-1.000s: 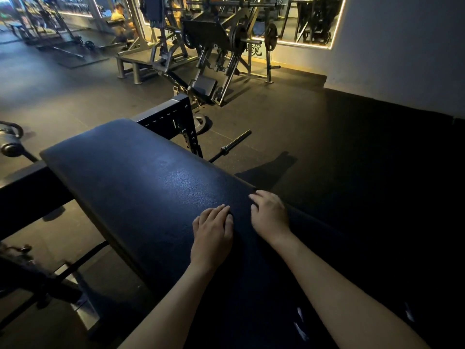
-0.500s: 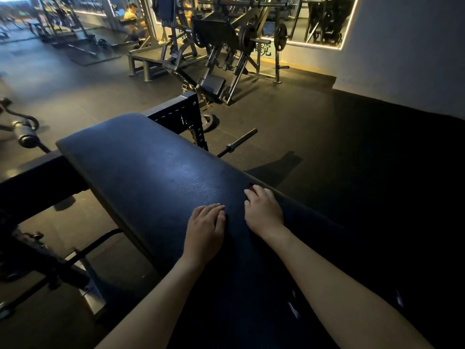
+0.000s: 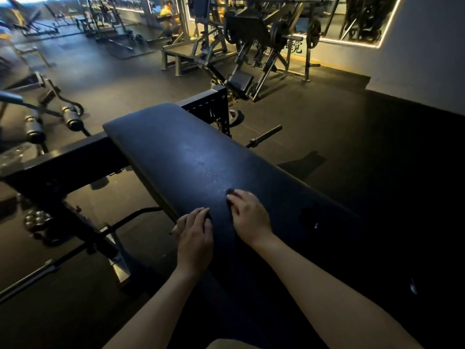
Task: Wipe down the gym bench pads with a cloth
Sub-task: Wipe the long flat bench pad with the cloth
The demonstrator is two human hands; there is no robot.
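On the near half of the bench pad (image 3: 181,157), both hands lay palm-down, side by side but not touching. The left hand (image 3: 195,235) sat at the pad's left edge, its fingers flat and pressed together. The right hand (image 3: 249,214) sat a little further up, nearer the middle, its fingers close together and slightly bent at the tips. A dark scrap at the right fingertips was taken to be the cloth (image 3: 229,191). It was too dark against the pad to confirm, and neither hand was seen to pinch it.

Assessment: a cloth of that kind would be light and limp and would bunch easily, so it was better driven under a flat palm than gripped. The pad looked firm, with a faint sheen and patchy marks toward its middle. It would not shift, being fixed to a heavy black frame (image 3: 75,157). Near the long edges a cloth could slide off.

Beyond it lay dark rubber floor (image 3: 327,127) with a bar (image 3: 264,136) resting on it. Further back stood a plate-loaded machine (image 3: 264,34) before a light-edged mirror (image 3: 352,18). A person (image 3: 167,12) in yellow sat in the far background.
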